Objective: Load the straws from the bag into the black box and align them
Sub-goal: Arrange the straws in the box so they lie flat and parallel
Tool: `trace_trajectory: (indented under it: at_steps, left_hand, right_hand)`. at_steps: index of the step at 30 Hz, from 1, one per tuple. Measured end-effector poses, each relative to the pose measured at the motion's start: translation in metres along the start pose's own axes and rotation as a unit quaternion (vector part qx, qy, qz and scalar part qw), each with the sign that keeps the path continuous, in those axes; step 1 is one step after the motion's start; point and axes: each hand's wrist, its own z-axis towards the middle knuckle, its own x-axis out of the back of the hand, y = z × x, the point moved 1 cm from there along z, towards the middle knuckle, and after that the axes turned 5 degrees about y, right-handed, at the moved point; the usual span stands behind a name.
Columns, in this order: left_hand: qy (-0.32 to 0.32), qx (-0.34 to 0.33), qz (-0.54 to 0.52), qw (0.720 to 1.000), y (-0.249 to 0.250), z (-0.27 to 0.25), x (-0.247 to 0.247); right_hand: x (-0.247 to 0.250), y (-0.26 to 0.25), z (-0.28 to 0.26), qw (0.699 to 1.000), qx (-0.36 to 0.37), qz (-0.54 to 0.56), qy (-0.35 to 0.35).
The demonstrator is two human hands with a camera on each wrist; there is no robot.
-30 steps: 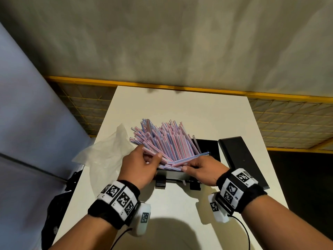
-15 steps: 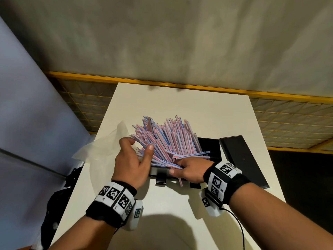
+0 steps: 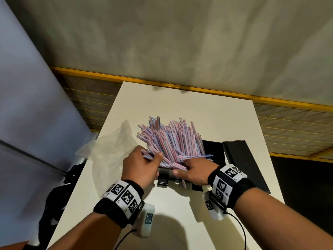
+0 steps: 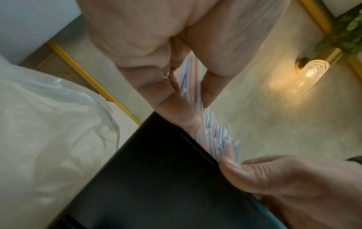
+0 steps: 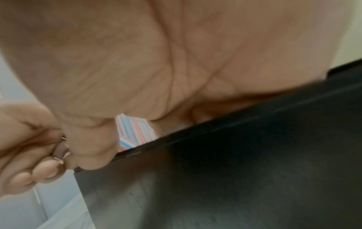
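A thick heap of pink, blue and white striped straws (image 3: 173, 141) leans in the black box (image 3: 214, 152), far ends fanned up and to the left. My left hand (image 3: 153, 157) grips the heap's near left side, thumb over the straws; the left wrist view shows its fingers (image 4: 176, 108) pinching the straws (image 4: 215, 133) above the box wall (image 4: 156, 178). My right hand (image 3: 187, 165) holds the near right ends, thumb at the box's front edge. Under its palm (image 5: 176, 62) some straws (image 5: 135, 131) show above the box (image 5: 235, 170).
The crumpled clear plastic bag (image 3: 111, 150) lies flat to the left of the box on the white table (image 3: 180, 213). A black lid (image 3: 243, 163) lies to the right of the box. Yellow-framed mesh (image 3: 288, 127) sits beyond the table's edges.
My left hand went round the heap's left side with fingers spread and now closes on it. The straws stand tighter and more upright. My right hand stays at the near ends.
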Motion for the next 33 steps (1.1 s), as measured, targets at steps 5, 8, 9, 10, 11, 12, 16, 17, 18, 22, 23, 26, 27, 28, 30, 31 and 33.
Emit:
trace_trajectory:
  at_steps: [5, 8, 9, 10, 11, 12, 16, 17, 18, 22, 23, 26, 27, 28, 30, 31, 33]
  left_hand:
    - [0.022, 0.015, 0.034, 0.999, -0.003, 0.000, 0.000]
    - [0.008, -0.008, 0.017, 1.000, 0.001, -0.003, 0.002]
    - [0.005, -0.023, 0.024, 0.999, 0.002, -0.004, 0.002]
    - [0.001, -0.040, 0.035, 0.999, 0.002, -0.005, 0.002]
    - [-0.007, -0.051, 0.047, 0.998, 0.001, -0.005, 0.000]
    - [-0.019, -0.057, 0.062, 0.996, 0.000, -0.004, -0.002]
    - [-0.040, -0.081, 0.111, 0.990, 0.002, -0.003, -0.008]
    - [-0.037, -0.083, 0.114, 0.989, 0.004, -0.002, -0.008]
    - [-0.039, -0.084, 0.127, 0.988, 0.006, -0.001, -0.008]
    - [-0.067, -0.091, 0.213, 0.970, 0.005, 0.005, -0.011]
    - [-0.060, -0.095, 0.213, 0.971, 0.004, 0.006, -0.011]
    - [-0.037, -0.067, 0.169, 0.983, 0.006, 0.006, -0.006]
    - [-0.029, -0.054, 0.156, 0.986, 0.005, 0.005, -0.004]
    - [-0.025, -0.043, 0.149, 0.988, 0.005, 0.004, 0.000]
    - [-0.021, -0.046, 0.143, 0.988, 0.007, 0.001, 0.005]
    - [-0.019, -0.051, 0.140, 0.989, 0.009, 0.001, 0.007]
    - [-0.013, -0.063, 0.132, 0.989, 0.016, 0.000, 0.009]
  right_hand:
    - [0.000, -0.009, 0.002, 0.998, -0.009, 0.068, -0.009]
    - [-0.003, -0.013, 0.010, 0.999, -0.017, 0.047, -0.015]
    - [-0.004, -0.015, 0.011, 0.999, -0.017, 0.035, -0.020]
    - [-0.005, -0.016, 0.013, 0.999, -0.017, 0.021, -0.023]
    - [-0.005, -0.018, 0.013, 1.000, -0.014, 0.007, -0.026]
    - [-0.005, -0.019, 0.014, 1.000, -0.009, -0.005, -0.028]
    - [-0.006, -0.019, 0.015, 0.998, 0.051, -0.026, 0.022]
    - [-0.004, -0.018, 0.014, 0.996, 0.072, -0.022, 0.054]
    - [-0.001, -0.016, 0.013, 0.992, 0.089, -0.019, 0.089]
    - [0.009, -0.012, 0.001, 0.980, 0.101, -0.014, 0.169]
    - [0.009, -0.009, -0.001, 0.979, 0.104, -0.003, 0.173]
    - [0.011, 0.005, -0.014, 0.972, 0.087, 0.063, 0.211]
    - [0.011, 0.011, -0.018, 0.969, 0.069, 0.075, 0.225]
    - [0.011, 0.018, -0.022, 0.969, 0.051, 0.071, 0.232]
    - [0.007, 0.027, -0.026, 0.980, 0.026, 0.045, 0.193]
    - [0.004, 0.028, -0.026, 0.987, 0.027, 0.042, 0.154]
    - [-0.006, 0.025, -0.025, 0.995, 0.030, 0.039, 0.082]
